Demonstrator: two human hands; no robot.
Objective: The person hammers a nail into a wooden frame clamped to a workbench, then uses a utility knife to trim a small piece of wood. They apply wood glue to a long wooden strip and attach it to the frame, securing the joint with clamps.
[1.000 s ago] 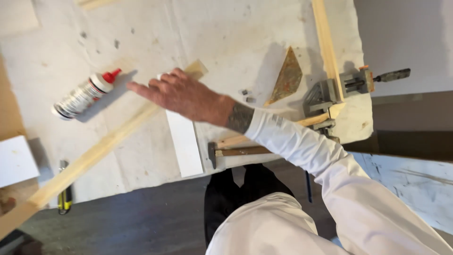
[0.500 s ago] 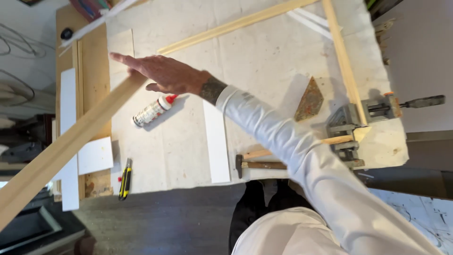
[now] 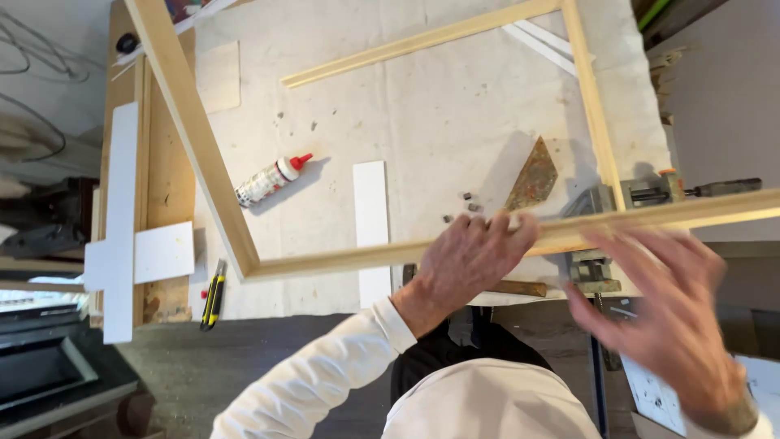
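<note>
Compared with the earlier frames, both hands now work at the near edge of the workbench (image 3: 455,122), where previously a single hand reached toward the far left over a lone wooden strip. That strip now forms part of an L-shaped wooden frame (image 3: 341,262): one rail runs from the far left down to a mitred corner near the left, and a second rail extends from that corner to the right edge of view.

The left hand (image 3: 467,264) grasps the near rail, fingers curled over its top edge. The right hand (image 3: 662,305) is blurred, fingers spread and released, just near of the same rail; contact cannot be confirmed.

A second frame section (image 3: 585,89) lies flat on the bench, its right rail ending at a corner clamp (image 3: 621,199). A glue bottle (image 3: 264,182) with a red tip lies at centre left. A white strip (image 3: 371,207) lies beside it, partly under the rail. A rusty triangular scraper (image 3: 532,176) rests far of the left hand. A yellow utility knife (image 3: 213,294) sits at the near left edge.
</note>
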